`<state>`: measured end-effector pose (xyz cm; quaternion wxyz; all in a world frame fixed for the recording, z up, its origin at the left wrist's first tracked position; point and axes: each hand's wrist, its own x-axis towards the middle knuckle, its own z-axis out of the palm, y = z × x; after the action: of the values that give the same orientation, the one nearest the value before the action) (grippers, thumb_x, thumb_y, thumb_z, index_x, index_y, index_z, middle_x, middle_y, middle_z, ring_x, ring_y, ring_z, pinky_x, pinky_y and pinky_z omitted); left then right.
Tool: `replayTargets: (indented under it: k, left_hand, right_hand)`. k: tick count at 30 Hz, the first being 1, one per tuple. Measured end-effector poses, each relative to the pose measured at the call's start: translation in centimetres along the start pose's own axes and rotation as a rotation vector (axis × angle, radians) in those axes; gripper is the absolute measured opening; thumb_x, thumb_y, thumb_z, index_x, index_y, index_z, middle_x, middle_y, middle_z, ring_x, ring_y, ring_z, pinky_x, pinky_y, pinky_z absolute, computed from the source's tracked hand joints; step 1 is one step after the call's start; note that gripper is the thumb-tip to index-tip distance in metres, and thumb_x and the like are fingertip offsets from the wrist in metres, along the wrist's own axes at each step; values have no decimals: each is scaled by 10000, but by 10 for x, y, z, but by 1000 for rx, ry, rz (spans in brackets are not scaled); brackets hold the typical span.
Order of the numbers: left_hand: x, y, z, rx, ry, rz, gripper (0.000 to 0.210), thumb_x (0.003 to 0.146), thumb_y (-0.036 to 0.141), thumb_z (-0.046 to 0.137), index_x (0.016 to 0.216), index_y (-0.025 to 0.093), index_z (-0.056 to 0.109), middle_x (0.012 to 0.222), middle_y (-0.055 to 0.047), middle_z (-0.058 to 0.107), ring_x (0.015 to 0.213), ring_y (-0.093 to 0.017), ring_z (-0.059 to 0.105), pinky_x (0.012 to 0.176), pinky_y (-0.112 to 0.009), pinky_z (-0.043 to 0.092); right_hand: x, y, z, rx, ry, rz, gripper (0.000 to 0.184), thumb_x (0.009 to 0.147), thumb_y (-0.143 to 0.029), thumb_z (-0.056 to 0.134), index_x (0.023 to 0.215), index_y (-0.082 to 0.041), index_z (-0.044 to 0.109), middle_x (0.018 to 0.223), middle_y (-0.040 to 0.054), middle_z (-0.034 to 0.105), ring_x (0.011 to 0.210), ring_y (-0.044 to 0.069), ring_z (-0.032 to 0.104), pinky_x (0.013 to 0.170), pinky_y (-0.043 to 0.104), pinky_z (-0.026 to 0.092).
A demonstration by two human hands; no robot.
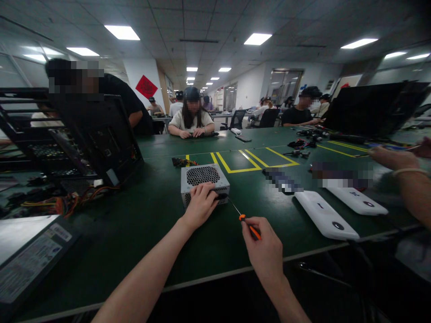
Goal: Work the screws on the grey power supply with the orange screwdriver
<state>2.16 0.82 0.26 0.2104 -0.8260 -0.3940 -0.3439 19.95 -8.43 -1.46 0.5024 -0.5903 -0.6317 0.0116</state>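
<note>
A grey computer power supply (204, 175) sits on the green table, its honeycomb fan grille facing up. My left hand (202, 202) grips its near side, fingers bent over the front edge beside a small dark part that I cannot make out. In my right hand (264, 242) is a screwdriver (243, 218) with an orange and black handle, fingers wrapped round it. Its thin shaft points up and left, the tip close to the front right corner of the power supply. Dark and coloured cables (183, 163) lie behind the unit.
An open black computer case (104, 143) stands at the left, near a labelled metal box (37, 255). To the right lie white devices (325, 215) and cable bundles (299, 143). Yellow tape (245, 170) marks the green table (134, 233). A neighbour's hand (393, 159) works at far right.
</note>
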Motion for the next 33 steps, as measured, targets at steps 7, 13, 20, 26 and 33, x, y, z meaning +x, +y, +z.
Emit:
replayTargets:
  k: [7,13,20,26,33]
  left_hand:
    - [1,1,-1,9,-36,-19,159,785,210,539,941,193,562,1126,-106,520,1103,-254,422,844,-406,328]
    - [3,2,-2,8,-48,-27,134,784,205,536,914,191,568,1126,-102,514,1096,-263,417,845,-414,322]
    - [-6,-10,-6,20,-14,11,112,786,200,533,894,185,562,1112,-108,522,1101,-256,419,853,-416,324]
    - [-14,-18,-12,16,-11,15,107,785,212,535,885,189,564,1105,-108,522,1102,-258,423,847,-419,329]
    - [-12,-16,-10,15,-1,-5,112,770,211,554,880,192,564,1102,-104,524,1099,-258,423,856,-422,331]
  right_hand:
    - [-3,-6,6,-8,-94,46,133,827,-284,437,908,-190,483,862,72,563,765,203,586,657,329,490]
    - [-3,-10,11,31,-168,113,87,792,-261,444,835,-190,470,835,75,544,764,221,579,640,343,469]
    - [17,-3,1,692,-451,609,260,762,-418,481,830,-167,476,615,-17,526,394,75,419,349,195,283]
    - [18,0,4,635,-448,514,224,767,-380,485,866,-179,471,715,-1,558,474,90,480,375,193,322]
    - [5,-15,7,154,-277,183,125,774,-253,479,872,-182,511,858,65,581,777,200,585,707,357,471]
